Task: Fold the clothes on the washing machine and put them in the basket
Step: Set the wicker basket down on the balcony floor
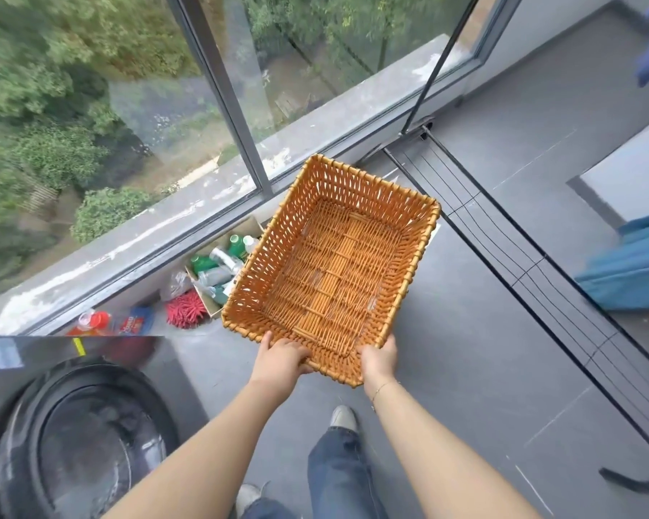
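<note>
Both hands have the wicker basket (330,256) by its near rim, held above the grey floor (465,350): left hand (283,359) curls fingers over the edge, right hand (379,359) grips the near right corner. Washing machine (79,436) sits lower left.

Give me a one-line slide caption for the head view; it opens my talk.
Both hands, left and right, hold an empty wicker basket beside the washing machine.

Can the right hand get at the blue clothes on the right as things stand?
Probably not yet: the right hand grips the basket rim together with the left hand, and the blue clothes lie well off to the right, past the drying rack.
</note>
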`<state>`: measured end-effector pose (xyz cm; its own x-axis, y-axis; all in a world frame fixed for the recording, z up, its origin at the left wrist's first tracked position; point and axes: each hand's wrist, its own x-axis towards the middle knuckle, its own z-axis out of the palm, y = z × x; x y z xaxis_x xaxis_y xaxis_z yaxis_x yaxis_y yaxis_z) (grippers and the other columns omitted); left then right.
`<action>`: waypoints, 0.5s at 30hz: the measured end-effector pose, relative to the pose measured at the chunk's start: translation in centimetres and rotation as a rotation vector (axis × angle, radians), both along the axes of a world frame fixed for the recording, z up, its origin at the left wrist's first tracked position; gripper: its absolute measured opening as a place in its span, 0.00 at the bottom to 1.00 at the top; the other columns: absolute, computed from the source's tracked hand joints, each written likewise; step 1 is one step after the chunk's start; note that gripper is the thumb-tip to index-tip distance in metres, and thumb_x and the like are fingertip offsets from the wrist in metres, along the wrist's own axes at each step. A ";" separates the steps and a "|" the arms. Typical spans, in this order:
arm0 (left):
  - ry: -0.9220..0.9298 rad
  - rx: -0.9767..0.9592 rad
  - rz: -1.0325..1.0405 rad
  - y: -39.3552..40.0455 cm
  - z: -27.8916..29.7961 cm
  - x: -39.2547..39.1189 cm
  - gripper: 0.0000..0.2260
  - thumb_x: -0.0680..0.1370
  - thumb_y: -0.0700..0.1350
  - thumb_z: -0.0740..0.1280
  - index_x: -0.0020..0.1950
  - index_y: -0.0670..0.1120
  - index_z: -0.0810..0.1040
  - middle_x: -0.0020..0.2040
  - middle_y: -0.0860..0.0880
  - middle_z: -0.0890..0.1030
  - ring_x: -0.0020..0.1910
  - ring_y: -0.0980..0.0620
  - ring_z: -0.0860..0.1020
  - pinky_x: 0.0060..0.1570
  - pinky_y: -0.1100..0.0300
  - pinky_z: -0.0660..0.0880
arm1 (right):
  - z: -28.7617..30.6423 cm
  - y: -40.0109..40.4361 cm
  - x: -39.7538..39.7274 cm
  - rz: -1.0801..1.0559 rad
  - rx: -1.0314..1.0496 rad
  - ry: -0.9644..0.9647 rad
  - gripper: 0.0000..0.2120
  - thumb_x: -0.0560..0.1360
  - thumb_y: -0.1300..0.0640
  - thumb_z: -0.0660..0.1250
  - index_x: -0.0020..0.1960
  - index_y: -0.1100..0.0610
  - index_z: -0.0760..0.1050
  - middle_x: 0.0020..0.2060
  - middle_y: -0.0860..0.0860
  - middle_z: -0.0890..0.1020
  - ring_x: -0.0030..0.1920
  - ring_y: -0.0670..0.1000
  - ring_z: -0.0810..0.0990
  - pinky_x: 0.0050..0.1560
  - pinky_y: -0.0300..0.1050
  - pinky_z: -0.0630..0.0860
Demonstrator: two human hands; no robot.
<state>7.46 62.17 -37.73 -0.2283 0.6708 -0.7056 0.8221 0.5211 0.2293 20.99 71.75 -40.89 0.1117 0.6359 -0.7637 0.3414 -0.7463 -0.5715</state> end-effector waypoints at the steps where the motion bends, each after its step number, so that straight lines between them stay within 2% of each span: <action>1: 0.002 -0.006 0.005 0.1 0.1 0.1 0.13 0.81 0.53 0.61 0.65 0.54 0.75 0.64 0.55 0.76 0.69 0.52 0.67 0.74 0.47 0.40 | 0.3 0.1 0.1 0.021 0.001 -0.004 0.17 0.73 0.69 0.64 0.56 0.50 0.74 0.45 0.51 0.81 0.47 0.56 0.80 0.54 0.51 0.78; 4: -0.016 -0.006 0.080 0.7 0.8 0.5 0.11 0.82 0.48 0.60 0.62 0.54 0.76 0.61 0.54 0.78 0.66 0.52 0.70 0.74 0.45 0.45 | 0.9 0.8 0.7 0.040 0.016 -0.027 0.09 0.71 0.68 0.64 0.47 0.57 0.77 0.41 0.54 0.82 0.44 0.58 0.80 0.47 0.48 0.77; 6: -0.079 0.059 0.198 1.6 2.2 0.5 0.11 0.82 0.45 0.58 0.58 0.54 0.78 0.54 0.54 0.82 0.59 0.52 0.76 0.69 0.50 0.60 | 1.8 1.5 1.3 0.073 0.033 -0.040 0.05 0.70 0.68 0.66 0.43 0.61 0.78 0.40 0.56 0.83 0.41 0.57 0.79 0.42 0.45 0.73; 8: -0.106 0.117 0.253 2.7 4.1 0.2 0.10 0.82 0.47 0.59 0.55 0.54 0.79 0.49 0.53 0.83 0.51 0.51 0.80 0.56 0.55 0.71 | 3.1 2.2 1.7 0.080 0.060 -0.025 0.06 0.70 0.66 0.66 0.46 0.62 0.79 0.44 0.56 0.84 0.41 0.54 0.78 0.44 0.45 0.72; 10: -0.097 0.178 0.275 3.7 6.7 -0.2 0.09 0.81 0.48 0.60 0.55 0.53 0.79 0.48 0.53 0.83 0.45 0.51 0.80 0.45 0.58 0.74 | 5.5 2.9 2.0 0.057 0.129 -0.005 0.10 0.72 0.65 0.68 0.54 0.60 0.78 0.48 0.51 0.82 0.46 0.50 0.77 0.50 0.45 0.74; 11: -0.090 0.214 0.284 4.2 8.2 -0.4 0.08 0.81 0.48 0.61 0.54 0.53 0.79 0.48 0.53 0.82 0.43 0.51 0.80 0.43 0.58 0.75 | 7.2 3.2 2.2 0.040 0.172 0.010 0.12 0.73 0.65 0.68 0.57 0.60 0.77 0.48 0.50 0.80 0.48 0.50 0.78 0.54 0.47 0.75; 13: -0.052 0.302 0.267 5.2 11.2 -0.6 0.09 0.81 0.50 0.60 0.55 0.53 0.79 0.48 0.53 0.82 0.42 0.52 0.81 0.46 0.56 0.77 | 10.5 3.8 2.6 0.032 0.260 0.055 0.11 0.75 0.64 0.66 0.57 0.58 0.77 0.47 0.50 0.80 0.49 0.50 0.79 0.58 0.51 0.77; 15: -0.056 0.397 0.267 6.1 14.5 -0.6 0.09 0.82 0.51 0.59 0.56 0.53 0.79 0.49 0.54 0.83 0.41 0.53 0.80 0.49 0.53 0.78 | 14.2 4.2 3.2 0.053 0.367 0.087 0.08 0.76 0.64 0.64 0.53 0.55 0.77 0.45 0.51 0.81 0.46 0.50 0.80 0.55 0.52 0.79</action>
<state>6.85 68.25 -23.24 -0.3981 0.8139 -0.4232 0.6520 0.5756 0.4935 24.15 75.91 -26.72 0.0162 0.8721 -0.4891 0.3124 -0.4691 -0.8261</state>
